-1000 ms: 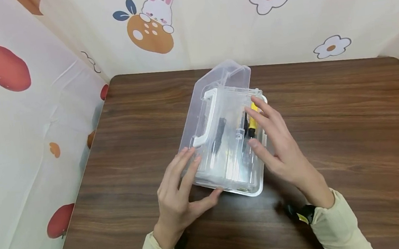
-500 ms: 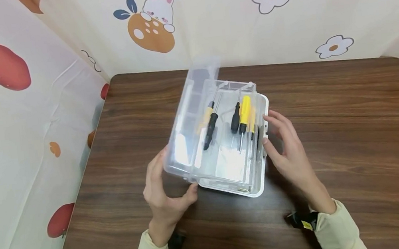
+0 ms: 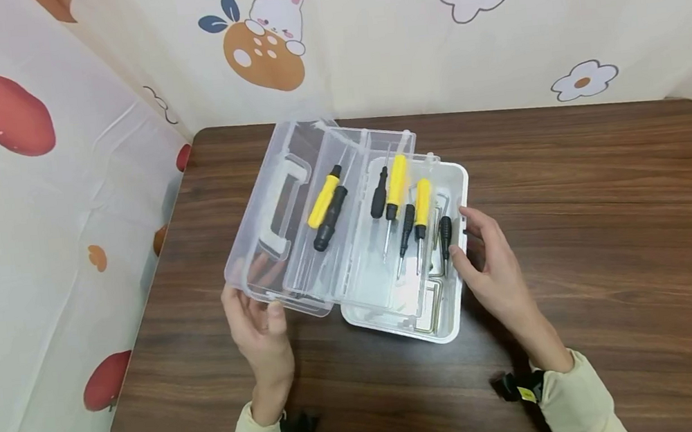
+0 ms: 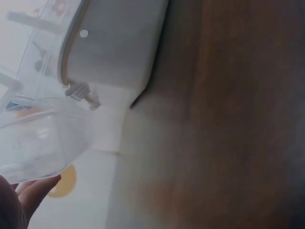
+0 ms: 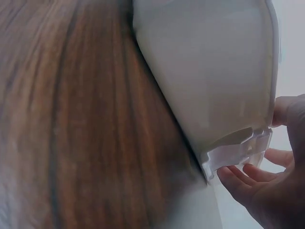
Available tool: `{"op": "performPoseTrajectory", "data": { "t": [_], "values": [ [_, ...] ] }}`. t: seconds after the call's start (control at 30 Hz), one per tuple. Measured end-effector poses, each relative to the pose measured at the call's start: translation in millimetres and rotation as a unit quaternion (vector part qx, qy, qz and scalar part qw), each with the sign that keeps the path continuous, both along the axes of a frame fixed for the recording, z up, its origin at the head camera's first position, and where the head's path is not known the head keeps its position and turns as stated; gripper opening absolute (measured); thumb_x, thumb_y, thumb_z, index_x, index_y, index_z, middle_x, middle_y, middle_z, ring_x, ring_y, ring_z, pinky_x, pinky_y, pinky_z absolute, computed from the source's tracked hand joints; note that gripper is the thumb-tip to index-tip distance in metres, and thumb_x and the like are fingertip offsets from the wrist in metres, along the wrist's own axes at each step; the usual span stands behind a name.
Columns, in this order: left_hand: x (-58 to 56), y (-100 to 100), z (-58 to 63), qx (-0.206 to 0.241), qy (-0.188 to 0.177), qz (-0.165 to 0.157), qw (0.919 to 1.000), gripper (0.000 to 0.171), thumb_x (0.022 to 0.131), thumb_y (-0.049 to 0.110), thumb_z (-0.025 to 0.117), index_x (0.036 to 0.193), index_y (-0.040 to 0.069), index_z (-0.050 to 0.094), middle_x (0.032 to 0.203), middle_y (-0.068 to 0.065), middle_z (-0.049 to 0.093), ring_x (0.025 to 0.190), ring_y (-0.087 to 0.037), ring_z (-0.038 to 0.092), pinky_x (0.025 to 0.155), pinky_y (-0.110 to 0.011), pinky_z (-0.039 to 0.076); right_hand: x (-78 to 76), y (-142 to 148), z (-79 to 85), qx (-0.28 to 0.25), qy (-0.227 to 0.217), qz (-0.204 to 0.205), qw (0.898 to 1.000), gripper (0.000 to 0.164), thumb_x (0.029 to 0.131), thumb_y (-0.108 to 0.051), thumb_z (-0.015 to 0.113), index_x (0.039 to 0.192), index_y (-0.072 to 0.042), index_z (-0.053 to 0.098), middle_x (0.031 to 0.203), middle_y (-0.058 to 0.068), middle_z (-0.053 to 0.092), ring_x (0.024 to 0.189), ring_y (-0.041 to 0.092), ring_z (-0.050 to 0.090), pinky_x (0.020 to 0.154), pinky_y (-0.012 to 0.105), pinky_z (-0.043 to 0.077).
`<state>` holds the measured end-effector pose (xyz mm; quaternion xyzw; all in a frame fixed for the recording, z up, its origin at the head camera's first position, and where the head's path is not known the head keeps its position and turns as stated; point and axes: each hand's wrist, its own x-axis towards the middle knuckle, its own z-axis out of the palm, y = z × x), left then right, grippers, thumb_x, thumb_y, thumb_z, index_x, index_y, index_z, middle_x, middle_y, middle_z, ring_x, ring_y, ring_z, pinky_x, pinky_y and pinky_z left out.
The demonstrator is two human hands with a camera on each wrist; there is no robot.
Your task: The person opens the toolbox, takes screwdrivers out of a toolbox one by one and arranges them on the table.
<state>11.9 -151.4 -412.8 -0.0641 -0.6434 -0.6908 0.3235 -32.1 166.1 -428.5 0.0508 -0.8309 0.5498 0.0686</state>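
The left hand (image 3: pixel 260 335) holds the near corner of the clear lid (image 3: pixel 258 183), presumably controlling its swing; the right hand (image 3: pixel 499 281) grips the side of the white box (image 3: pixel 458 316), apparently bracing it between the hands. Beyond the fingertips, fanned trays (image 3: pixel 363 266) carry screwdrivers (image 3: pixel 422 205). Compared with half a second earlier, lid and trays extend farther leftward.

White box (image 3: pixel 455 306), yellow handles (image 3: pixel 423 197), brown tabletop (image 3: pixel 612 253)
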Motion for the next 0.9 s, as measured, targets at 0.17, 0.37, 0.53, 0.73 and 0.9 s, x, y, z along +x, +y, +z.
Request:
{"op": "performPoseTrajectory", "data": {
  "t": [0.17,0.37,0.53,0.73,0.9],
  "values": [
    [5.8,-3,-5.7,0.04,-0.062,0.01,0.9972,0.059,0.101,0.013,0.055,0.157,-0.002,0.04,0.141,-0.028,0.061,0.12,-0.028,0.07,0.091,-0.03,0.063,0.9,1,-1.0,-0.001,-0.022,-0.01,1.0,0.065,0.097,0.0,0.062,0.157,-0.007,0.04,0.15,0.024,0.05,0.134,0.042,0.056,0.097,0.004,0.044],
    [12.5,-4,-10.4,0.098,-0.12,0.022,0.9876,0.069,0.108,0.011,0.049,0.168,0.014,0.016,0.152,-0.022,0.056,0.122,-0.021,0.071,0.086,-0.03,0.064,1.0,1,-2.0,-0.003,-0.03,-0.014,0.999,0.065,0.097,-0.001,0.063,0.157,-0.01,0.041,0.149,0.022,0.051,0.133,0.041,0.057,0.097,0.007,0.044],
    [14.5,-10,-14.9,0.115,-0.157,0.034,0.9803,0.064,0.11,0.011,0.047,0.167,0.019,0.019,0.167,-0.017,0.037,0.118,-0.019,0.072,0.08,-0.031,0.065,-0.3,0,-3.7,-0.007,-0.024,-0.01,1.0,0.064,0.096,-0.001,0.063,0.157,-0.009,0.042,0.149,0.023,0.051,0.133,0.043,0.057,0.097,0.005,0.044],
    [14.6,-20,-18.8,0.064,-0.228,0.09,0.9673,0.049,0.108,0.01,0.054,0.156,0.015,0.047,0.167,-0.009,0.04,0.145,-0.018,0.052,0.106,-0.022,0.054,-1.4,1,-4.7,-0.022,-0.02,-0.009,1.0,0.065,0.096,0.002,0.062,0.156,-0.006,0.041,0.149,0.024,0.05,0.133,0.043,0.056,0.097,0.004,0.043],
    [17.3,-25,-18.9,0.008,-0.291,0.126,0.9481,0.043,0.106,0.011,0.058,0.148,0.02,0.058,0.156,-0.004,0.054,0.145,-0.014,0.05,0.11,-0.013,0.043,-1.1,1,-5.9,-0.029,-0.022,-0.009,0.999,0.065,0.096,0.002,0.062,0.157,-0.008,0.042,0.149,0.024,0.05,0.133,0.042,0.055,0.098,0.004,0.043]
  ]
}}
